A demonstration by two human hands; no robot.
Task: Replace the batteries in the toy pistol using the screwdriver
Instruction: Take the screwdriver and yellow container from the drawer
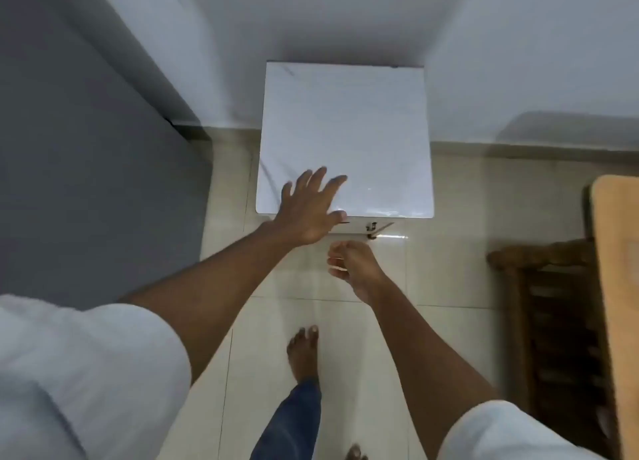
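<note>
I see no toy pistol, batteries or screwdriver here; I judge they may lie inside the white cabinet [345, 138], under its tabletop. My left hand [307, 210] rests spread on the near edge. My right hand [352, 262] is curled and holds nothing, just below the front latch [372, 229], and it is the nearer one.

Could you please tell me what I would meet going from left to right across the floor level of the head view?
Grey wall → left hand on the white cabinet's top → right hand, fingers curled → dark wooden chair → light wooden board.
</note>
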